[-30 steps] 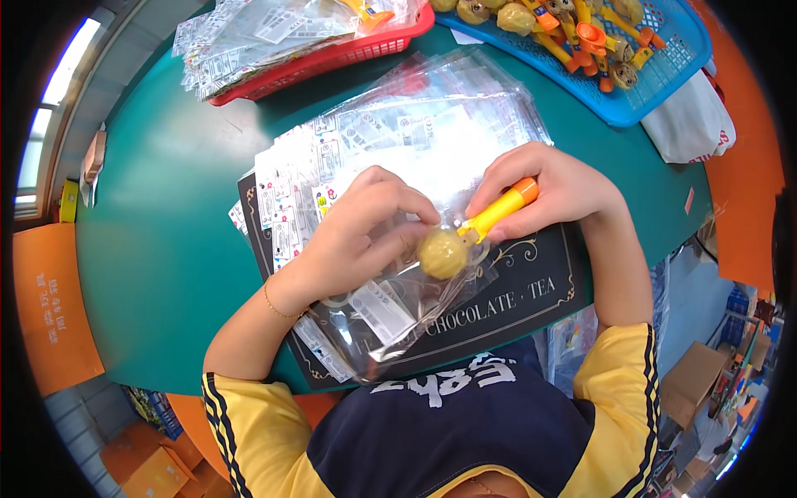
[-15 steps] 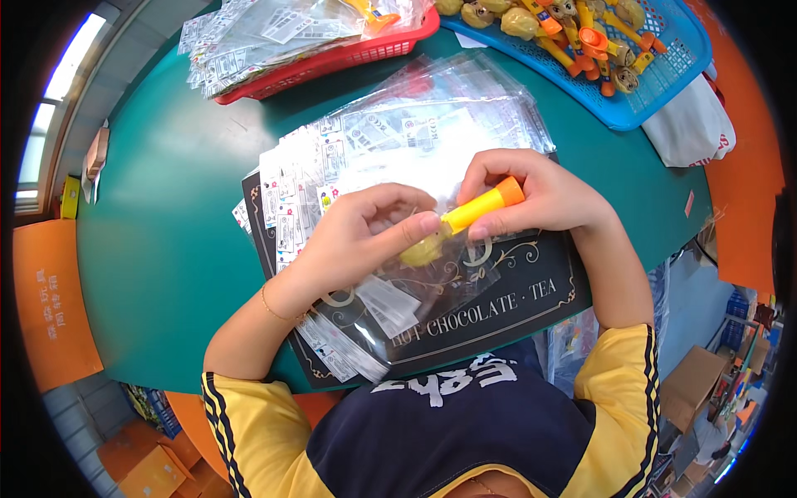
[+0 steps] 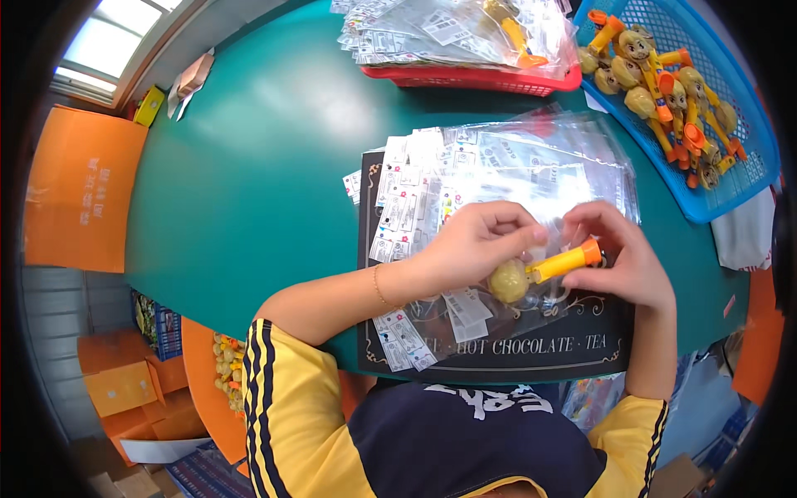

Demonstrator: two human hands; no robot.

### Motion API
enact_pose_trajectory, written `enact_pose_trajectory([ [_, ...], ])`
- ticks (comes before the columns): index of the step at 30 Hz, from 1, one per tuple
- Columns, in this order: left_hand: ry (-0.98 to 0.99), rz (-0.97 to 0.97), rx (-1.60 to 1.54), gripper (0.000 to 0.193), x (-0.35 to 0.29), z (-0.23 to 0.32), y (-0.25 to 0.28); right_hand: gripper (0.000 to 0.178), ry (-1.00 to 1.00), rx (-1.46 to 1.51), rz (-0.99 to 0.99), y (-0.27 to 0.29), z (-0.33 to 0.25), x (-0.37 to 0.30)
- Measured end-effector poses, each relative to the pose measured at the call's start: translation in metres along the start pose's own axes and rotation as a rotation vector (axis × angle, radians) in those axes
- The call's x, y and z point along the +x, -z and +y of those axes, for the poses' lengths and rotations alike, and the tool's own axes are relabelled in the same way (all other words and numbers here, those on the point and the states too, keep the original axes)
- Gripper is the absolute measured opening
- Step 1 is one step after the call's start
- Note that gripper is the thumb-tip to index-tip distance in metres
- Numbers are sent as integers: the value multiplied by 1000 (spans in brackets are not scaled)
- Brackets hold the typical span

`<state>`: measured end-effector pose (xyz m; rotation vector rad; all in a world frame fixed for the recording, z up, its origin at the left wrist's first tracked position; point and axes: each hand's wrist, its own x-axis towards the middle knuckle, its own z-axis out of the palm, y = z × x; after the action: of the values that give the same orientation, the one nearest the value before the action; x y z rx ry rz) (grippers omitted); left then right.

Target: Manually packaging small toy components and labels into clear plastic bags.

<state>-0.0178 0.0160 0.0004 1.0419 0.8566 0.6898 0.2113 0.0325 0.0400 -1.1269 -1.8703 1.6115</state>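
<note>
My left hand pinches thumb and fingers together at what looks like the edge of a clear plastic bag. Just below those fingertips lies a toy flashlight, its tube yellow with an orange end and a round yellow doll-like head. It appears to be in or on the bag; glare hides which. My right hand curves around the orange end, thumb and fingers apart, without a firm grip. Beneath both hands, a pile of clear bags with printed labels covers part of a black placemat.
At the back, a red basket is heaped with bags. A blue basket of similar toys stands back right on the green table. Orange boxes are at the left. More yellow toys sit below the table's left edge.
The view has shifted, so the table contents appear farther right and lower. My right thumb and fingers have loosened from the toy's tube. The yellow head now shows more fully.
</note>
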Motion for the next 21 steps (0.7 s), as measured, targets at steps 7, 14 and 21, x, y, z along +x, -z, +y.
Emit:
enact_pose_trajectory([
  [7,39,102,10,18,3,4,7,37,3,105,47,18,7,6],
  [14,-63,59,-135,18,5,-2,-2,36,360,-348,198,6,4,4],
  [21,-32,79,-162,19,2,0,-7,33,399,-363,171,-11,1,1],
])
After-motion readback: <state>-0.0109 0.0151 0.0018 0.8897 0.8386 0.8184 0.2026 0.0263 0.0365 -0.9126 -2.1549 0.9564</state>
